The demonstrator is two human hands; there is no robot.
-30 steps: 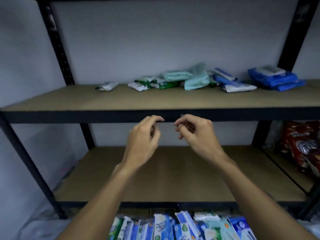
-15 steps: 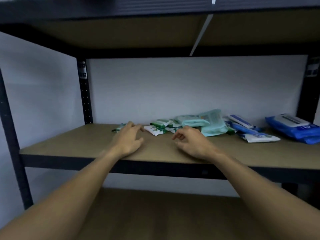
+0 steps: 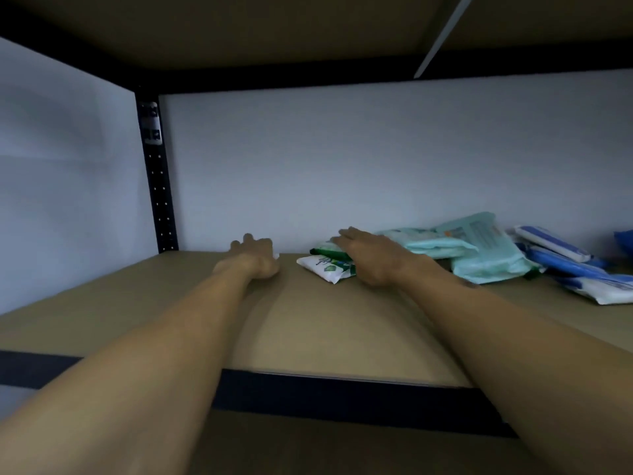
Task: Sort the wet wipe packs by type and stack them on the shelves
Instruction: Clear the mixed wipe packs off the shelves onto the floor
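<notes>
On the middle shelf (image 3: 325, 323), my left hand (image 3: 255, 258) reaches to the back and curls over a small white pack (image 3: 276, 257), of which only a corner shows. To its right, my right hand (image 3: 371, 257) lies with straight fingers on a green pack (image 3: 323, 250). That pack sits on top of a white and green pack (image 3: 323, 269). Behind my right hand are pale teal packs (image 3: 486, 255), and further right blue and white packs (image 3: 565, 258) in a loose pile.
A black perforated upright (image 3: 157, 186) stands at the back left corner. The underside of the upper shelf (image 3: 274, 25) hangs close overhead. The black front rail (image 3: 342, 395) crosses under both forearms. A white wall closes the back.
Both hands rose from in front of the shelf rail and reached deep onto the shelf. The left went to the small white pack, the right onto the green packs. The view moved closer.
</notes>
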